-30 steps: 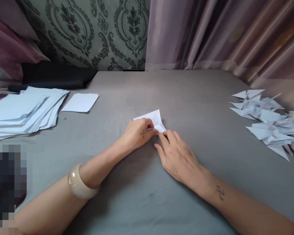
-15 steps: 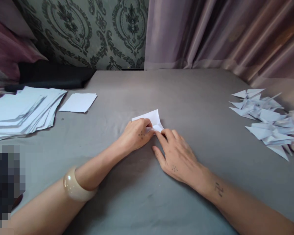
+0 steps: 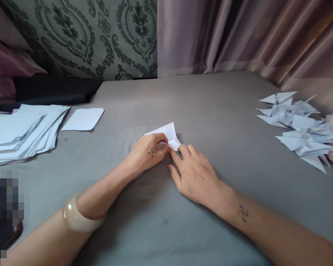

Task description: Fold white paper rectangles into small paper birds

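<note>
A small white sheet of paper (image 3: 168,130), partly folded, lies on the grey cloth in the middle, its near edge hidden under my fingers. My left hand (image 3: 149,149) pinches this near edge between thumb and index finger. From the right, my right hand (image 3: 195,171) rests on the paper's near right corner. Its fingertips press there, index close to the left thumb, while the right thumb is spread apart on the cloth. A wide pale bangle (image 3: 81,218) sits round my left forearm.
At the left stand a large stack of white paper (image 3: 24,129) and a smaller pile of square sheets (image 3: 83,119). Behind them lies a folded black cloth (image 3: 55,88). Several folded paper pieces (image 3: 302,129) with pointed ends are heaped at the right, near the curtain (image 3: 238,37).
The whole view has shifted and tilted slightly. Both hands keep almost the same place on the paper; no clear change in the fold shows.
</note>
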A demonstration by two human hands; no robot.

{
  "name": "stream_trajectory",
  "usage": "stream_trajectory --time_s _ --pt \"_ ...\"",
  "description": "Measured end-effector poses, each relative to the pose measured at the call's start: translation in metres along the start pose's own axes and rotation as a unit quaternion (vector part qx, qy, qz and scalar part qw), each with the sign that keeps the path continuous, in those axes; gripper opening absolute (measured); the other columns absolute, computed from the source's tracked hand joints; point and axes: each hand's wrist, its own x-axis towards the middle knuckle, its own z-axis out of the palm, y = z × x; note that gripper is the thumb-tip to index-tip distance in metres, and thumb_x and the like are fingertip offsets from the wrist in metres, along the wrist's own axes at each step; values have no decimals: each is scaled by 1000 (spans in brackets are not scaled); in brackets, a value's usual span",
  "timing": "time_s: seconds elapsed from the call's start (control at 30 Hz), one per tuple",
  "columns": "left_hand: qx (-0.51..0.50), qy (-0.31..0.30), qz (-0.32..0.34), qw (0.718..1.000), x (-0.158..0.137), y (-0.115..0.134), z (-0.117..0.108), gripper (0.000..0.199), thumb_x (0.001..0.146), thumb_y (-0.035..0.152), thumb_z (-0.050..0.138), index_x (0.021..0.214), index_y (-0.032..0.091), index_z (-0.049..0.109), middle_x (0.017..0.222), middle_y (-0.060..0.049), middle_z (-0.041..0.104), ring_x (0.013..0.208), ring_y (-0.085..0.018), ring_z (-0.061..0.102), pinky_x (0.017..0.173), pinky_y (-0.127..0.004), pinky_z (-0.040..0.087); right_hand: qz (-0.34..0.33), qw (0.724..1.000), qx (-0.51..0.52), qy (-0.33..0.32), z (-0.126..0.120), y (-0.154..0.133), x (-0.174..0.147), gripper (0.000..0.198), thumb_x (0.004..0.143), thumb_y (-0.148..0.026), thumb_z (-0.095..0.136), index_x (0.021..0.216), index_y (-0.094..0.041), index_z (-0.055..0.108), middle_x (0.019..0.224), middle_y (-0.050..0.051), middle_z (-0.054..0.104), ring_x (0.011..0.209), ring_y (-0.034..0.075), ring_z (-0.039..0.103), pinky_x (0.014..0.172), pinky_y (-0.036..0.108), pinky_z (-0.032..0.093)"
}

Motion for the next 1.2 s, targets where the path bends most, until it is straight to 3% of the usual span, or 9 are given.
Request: stream_trajectory --time_s 0.2,0.33,0.43,0.53,0.63,0.73,0.87,1.07,1.2 --pt "-26 -4 24 999 -5 -2 -5 18 78 21 51 84 18 67 71 0 65 61 -13 53 58 -24 36 -1 1000 -12 8 -2 1 -1 27 93 -25 45 107 -11 63 94 12 59 87 24 52 69 36 43" --pt "-16 -15 52 998 -9 -4 -5 17 76 19 54 86 18 67 77 -1 66 65 -14 55 60 -25 38 14 1000 13 21 -2 9 0 23 93 -16 42 86 -15 63 92 10 62 85 21 54 66 33 40" --pt "-29 15 92 995 -10 -10 0 16 79 17 52 86 18 67 84 -2 67 70 -14 57 65 -25 41 38 995 48 81 -2 20 4 13 92 -24 53 94 -16 62 98 8 64 92 22 54 71 32 41" --pt "-91 62 173 979 -8 -19 8 17 84 13 49 86 18 65 91 -2 67 80 -14 61 74 -25 45 15 987 69 145 1 31 10 27 85 -26 64 110 -16 59 112 8 63 104 24 51 85 34 39" --pt "-104 84 236 962 -2 -28 15 18 88 12 48 87 18 65 101 -4 68 92 -14 62 85 -26 47 -24 984 44 168 6 36 14 11 86 -18 60 97 -19 62 112 6 64 106 23 49 92 36 34" --pt "-39 114 274 954 1 -34 18 16 89 14 51 87 18 66 116 -8 63 104 -18 58 94 -33 44 -55 986 -19 156 9 35 15 12 88 -13 53 84 -18 63 103 6 66 100 22 49 93 38 31" --pt "40 149 233 960 -6 -35 15 16 84 20 64 99 20 67 116 -10 60 105 -23 52 93 -38 44 -53 989 -79 110 7 26 14 20 86 -5 47 88 -16 64 88 7 64 88 22 47 85 37 31" --pt "103 74 208 970 -28 -31 10 20 94 24 50 101 18 67 104 -8 67 96 -22 57 84 -36 43 -58 995 -66 55 0 22 15 32 85 -1 45 101 -18 68 97 8 63 91 23 48 79 36 32" --pt "111 66 204 970 -37 -33 11 28 97 24 43 105 16 68 105 -9 66 94 -22 59 84 -35 45 -53 998 -27 32 -4 25 15 27 88 -9 50 103 -19 69 100 8 63 95 22 50 80 35 34"
